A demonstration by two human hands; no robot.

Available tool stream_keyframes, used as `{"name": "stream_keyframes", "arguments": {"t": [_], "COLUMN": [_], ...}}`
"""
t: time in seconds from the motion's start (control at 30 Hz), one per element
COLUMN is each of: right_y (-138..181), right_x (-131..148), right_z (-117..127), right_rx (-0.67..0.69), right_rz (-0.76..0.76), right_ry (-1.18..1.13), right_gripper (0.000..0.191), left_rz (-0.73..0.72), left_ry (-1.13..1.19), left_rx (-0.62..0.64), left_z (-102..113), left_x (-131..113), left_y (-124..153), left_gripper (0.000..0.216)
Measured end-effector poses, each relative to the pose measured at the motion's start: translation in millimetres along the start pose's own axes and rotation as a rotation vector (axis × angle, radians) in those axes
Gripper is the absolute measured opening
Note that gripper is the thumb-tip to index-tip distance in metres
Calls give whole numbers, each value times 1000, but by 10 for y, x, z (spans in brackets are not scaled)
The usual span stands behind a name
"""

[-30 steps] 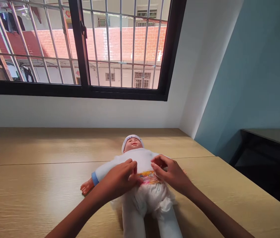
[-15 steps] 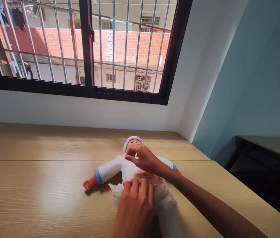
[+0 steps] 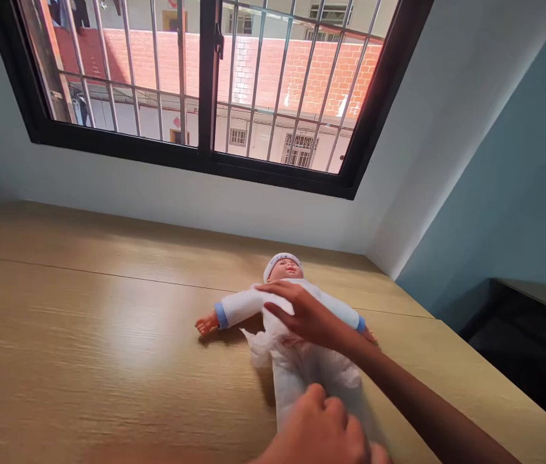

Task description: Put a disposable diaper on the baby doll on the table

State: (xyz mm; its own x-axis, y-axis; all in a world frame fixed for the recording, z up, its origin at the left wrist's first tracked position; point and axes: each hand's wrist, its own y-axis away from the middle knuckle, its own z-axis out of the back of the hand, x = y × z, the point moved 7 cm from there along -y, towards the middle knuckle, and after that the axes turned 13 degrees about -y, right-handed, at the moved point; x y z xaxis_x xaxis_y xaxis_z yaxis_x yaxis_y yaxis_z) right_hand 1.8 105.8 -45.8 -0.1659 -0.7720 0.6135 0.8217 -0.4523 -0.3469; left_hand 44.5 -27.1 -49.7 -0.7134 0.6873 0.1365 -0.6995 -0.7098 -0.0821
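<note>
A baby doll (image 3: 286, 291) in white clothes, a white cap and a white nappy (image 3: 311, 367) lies on its back on the wooden table (image 3: 84, 335), arms spread, head towards the window. My right hand (image 3: 302, 314) rests flat on the doll's chest and belly, fingers stretched out. My left hand (image 3: 324, 428) is curled over the doll's legs near the bottom edge, fingers bent down around them. The legs are mostly hidden under that hand.
A black-framed barred window (image 3: 215, 84) sits above the white wall behind the table. A blue wall (image 3: 509, 193) stands to the right, with a dark low cabinet (image 3: 528, 335) beside the table's right edge.
My left hand slid from the doll's waist down to its legs. My right hand moved from the nappy band up to the chest and flattened. The view shifted leftwards.
</note>
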Motion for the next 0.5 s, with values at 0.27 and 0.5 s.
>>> {"name": "stream_keyframes", "arguments": {"t": [0.27,0.5], "right_y": [871,871], "right_x": [-982,-1056], "right_z": [665,317], "right_rx": [-191,-84], "right_rz": [-536,-461], "right_ry": [28,-154], "right_gripper": [50,54], "left_rz": [555,621], "left_ry": [142,409], "left_rx": [124,20], "left_z": [-334,-646], "left_x": [1361,1625], "left_y": [14,8], "left_gripper": [31,42]}}
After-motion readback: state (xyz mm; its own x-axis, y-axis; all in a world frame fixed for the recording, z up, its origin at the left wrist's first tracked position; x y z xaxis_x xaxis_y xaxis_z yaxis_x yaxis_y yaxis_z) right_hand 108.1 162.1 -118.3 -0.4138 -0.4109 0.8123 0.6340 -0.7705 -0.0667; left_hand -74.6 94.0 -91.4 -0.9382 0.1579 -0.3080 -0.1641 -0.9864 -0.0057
